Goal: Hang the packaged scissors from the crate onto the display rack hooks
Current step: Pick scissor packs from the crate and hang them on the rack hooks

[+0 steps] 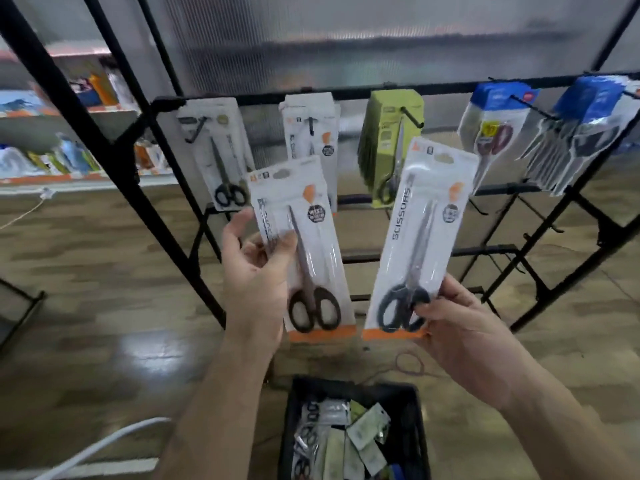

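We note a wood floor [104, 289] under the black display rack [346, 92], with a ribbed translucent panel [346, 36] behind it. Below the rack, a black crate [353, 386] holds loose scissors packs [367, 431]. In front of the rack, our left grip [256, 282] clamps one upright pack [311, 244] by its left edge; our right grip [460, 330] pinches a second pack [415, 237] at its lower right corner.

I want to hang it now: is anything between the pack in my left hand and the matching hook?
Nothing visible. The left-hand pack sits just below the hook, whose tip shows free.
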### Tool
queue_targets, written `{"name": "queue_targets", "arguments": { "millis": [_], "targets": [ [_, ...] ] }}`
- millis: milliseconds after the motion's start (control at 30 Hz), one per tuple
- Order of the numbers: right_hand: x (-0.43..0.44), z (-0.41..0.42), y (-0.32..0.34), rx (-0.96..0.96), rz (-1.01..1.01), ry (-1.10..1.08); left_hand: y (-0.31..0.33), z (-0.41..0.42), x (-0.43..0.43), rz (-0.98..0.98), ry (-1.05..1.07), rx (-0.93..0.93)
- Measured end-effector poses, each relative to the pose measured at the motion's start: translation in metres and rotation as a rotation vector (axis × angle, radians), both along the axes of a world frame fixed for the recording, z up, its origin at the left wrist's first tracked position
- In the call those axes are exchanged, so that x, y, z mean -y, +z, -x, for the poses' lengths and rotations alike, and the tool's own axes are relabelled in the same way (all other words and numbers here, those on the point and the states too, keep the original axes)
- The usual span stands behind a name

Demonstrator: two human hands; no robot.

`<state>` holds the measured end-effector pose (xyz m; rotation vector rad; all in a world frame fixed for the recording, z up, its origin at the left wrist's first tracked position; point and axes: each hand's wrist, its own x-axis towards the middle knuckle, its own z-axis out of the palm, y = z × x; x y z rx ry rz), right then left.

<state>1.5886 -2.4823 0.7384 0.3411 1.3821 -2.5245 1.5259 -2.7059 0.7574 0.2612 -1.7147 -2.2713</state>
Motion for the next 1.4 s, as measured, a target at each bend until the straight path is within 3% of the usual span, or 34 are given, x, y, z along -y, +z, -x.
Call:
{"name": "queue_targets", "arguments": {
  "millis": [233, 500, 833, 1133, 1400],
  "targets": [
    [0.039, 0.011, 0.007, 0.02, -0.184, -0.15, 0.011, 0.031, 0.026, 0.199, -0.134, -0.056],
    [0.013, 0.015, 0.016, 0.01, -0.226, -0.138, 0.015, 0.057, -0.014, 0.21, -0.157, -0.012],
    [-0.021, 0.043, 0.01, 0.001, -0.308, 0.026, 0.005, 0.098, -0.04, 0.279, 0.06, 0.012],
    [0.034, 0.069, 0.002, 0.012, -0.245, -0.068, -0.005, 0.15, -0.01, 0.381, 0.002, 0.071],
    [0.066, 0.088, -0.004, -0.038, -0.374, -0.118, 0.005, 0.197, -0.004, 0.324, -0.082, 0.172]
  ]
}}
